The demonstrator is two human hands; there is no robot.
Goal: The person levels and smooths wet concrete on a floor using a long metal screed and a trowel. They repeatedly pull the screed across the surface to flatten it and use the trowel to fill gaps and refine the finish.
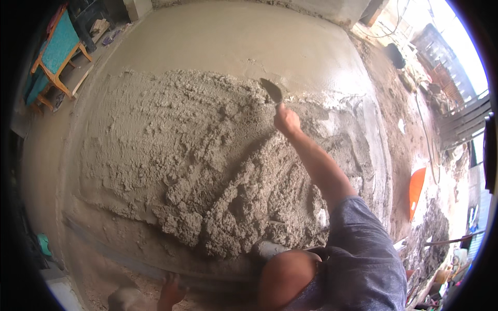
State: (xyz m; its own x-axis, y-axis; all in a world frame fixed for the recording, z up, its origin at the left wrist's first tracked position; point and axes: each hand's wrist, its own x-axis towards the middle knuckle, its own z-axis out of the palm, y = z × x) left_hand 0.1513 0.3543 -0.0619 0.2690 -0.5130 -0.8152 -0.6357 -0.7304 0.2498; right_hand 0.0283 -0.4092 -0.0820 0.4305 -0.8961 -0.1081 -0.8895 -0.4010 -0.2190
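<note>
Reaching far forward, my right hand (pixel 287 120) is closed round the handle of a trowel (pixel 271 90). The trowel's dark blade lies at the border between rough wet concrete (pixel 150 140) and a smooth, levelled stretch (pixel 228 36) beyond it. My left hand (pixel 172 290), low at the picture's bottom edge, looks somewhat blurred. Its fingers are apart, with nothing visible in them, near the concrete's near side. Heaped, lumpy concrete (pixel 249 207) lies between my two hands. My bare knee (pixel 288 277) shows beneath my right sleeve.
A wooden chair with teal upholstery (pixel 61 44) stands at the far left. An orange shovel-like blade (pixel 416 192) lies on the right. Bare earth and a cable (pixel 429 140) run along the right side. A long straight strip (pixel 140 267) borders the near left of the concrete.
</note>
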